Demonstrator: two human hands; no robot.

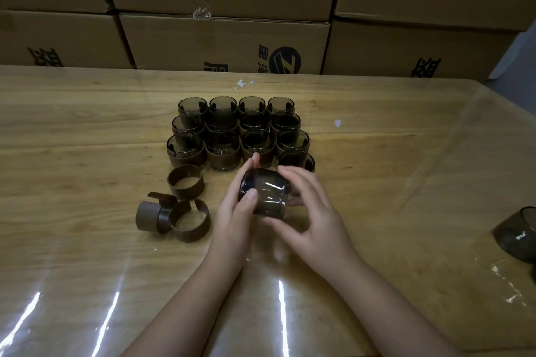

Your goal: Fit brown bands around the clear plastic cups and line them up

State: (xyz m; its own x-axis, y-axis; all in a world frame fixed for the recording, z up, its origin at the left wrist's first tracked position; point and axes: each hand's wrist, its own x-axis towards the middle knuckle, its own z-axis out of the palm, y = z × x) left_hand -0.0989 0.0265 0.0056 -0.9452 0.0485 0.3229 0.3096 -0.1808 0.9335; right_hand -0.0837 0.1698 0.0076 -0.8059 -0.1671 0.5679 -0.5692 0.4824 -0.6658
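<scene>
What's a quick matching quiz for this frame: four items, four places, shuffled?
Items:
1 loose brown bands
2 held cup
3 lone cup
4 banded cups

Places:
A tilted, in the grip of left hand and right hand
B far right on the table
C upright in rows, farther back
D on the table, left of the left hand

Pairs: 1-D, 2-A, 3-B, 4-C
</scene>
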